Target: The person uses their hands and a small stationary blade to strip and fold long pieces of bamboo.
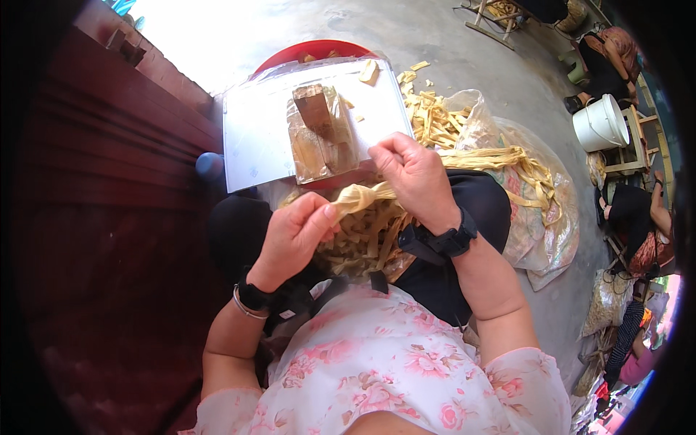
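My left hand (299,234) pinches one end of a pale yellow pliable strip (356,198), which is twisted into a knot-like fold. The strip runs from there under my right hand (416,176), whose fingers are curled closed. More of these strips (375,236) lie heaped in my lap below both hands. Just beyond, a wooden block (326,141) wrapped in clear film, with an upright wooden piece (312,106) on it, rests at the near side of a white board (255,125). A small folded yellow piece (368,72) sits at the board's far right.
A red basin (288,54) shows behind the board. To the right, yellow strips (435,117) spill by clear plastic bags (544,239). A dark red wooden panel (109,217) borders the left, near a blue round object (210,165). Farther right are a white bucket (598,125) and several seated people.
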### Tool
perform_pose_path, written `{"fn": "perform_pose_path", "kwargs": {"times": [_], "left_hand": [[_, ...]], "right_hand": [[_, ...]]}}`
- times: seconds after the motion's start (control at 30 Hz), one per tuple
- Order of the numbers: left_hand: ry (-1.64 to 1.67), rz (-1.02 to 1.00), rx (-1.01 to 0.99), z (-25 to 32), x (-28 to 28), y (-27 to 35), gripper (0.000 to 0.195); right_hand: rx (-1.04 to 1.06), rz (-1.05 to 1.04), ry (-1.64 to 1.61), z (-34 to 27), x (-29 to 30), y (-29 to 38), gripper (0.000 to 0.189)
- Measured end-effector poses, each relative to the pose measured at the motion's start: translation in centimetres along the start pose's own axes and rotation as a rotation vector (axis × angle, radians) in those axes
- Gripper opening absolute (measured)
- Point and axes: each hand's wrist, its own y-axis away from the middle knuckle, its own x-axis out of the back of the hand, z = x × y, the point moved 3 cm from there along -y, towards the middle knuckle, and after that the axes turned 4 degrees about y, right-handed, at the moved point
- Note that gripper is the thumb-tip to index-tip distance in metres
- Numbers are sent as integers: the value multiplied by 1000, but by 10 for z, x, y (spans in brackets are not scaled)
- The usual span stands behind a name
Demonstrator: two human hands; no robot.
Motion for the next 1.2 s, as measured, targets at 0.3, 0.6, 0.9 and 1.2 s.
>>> {"fn": "perform_pose_path", "kwargs": {"times": [0.3, 0.6, 0.9, 1.2], "left_hand": [[511, -11, 135, -19, 2, -3, 18], [647, -223, 376, -2, -11, -1, 25], [416, -344, 202, 12, -8, 11, 45], [801, -220, 390, -21, -15, -5, 7]], "right_hand": [[-40, -35, -35, 4, -5, -2, 21], [-29, -79, -33, 1, -20, 4, 16], [0, -49, -80, 11, -11, -4, 18], [29, -144, 56, -3, -21, 5, 14]]}}
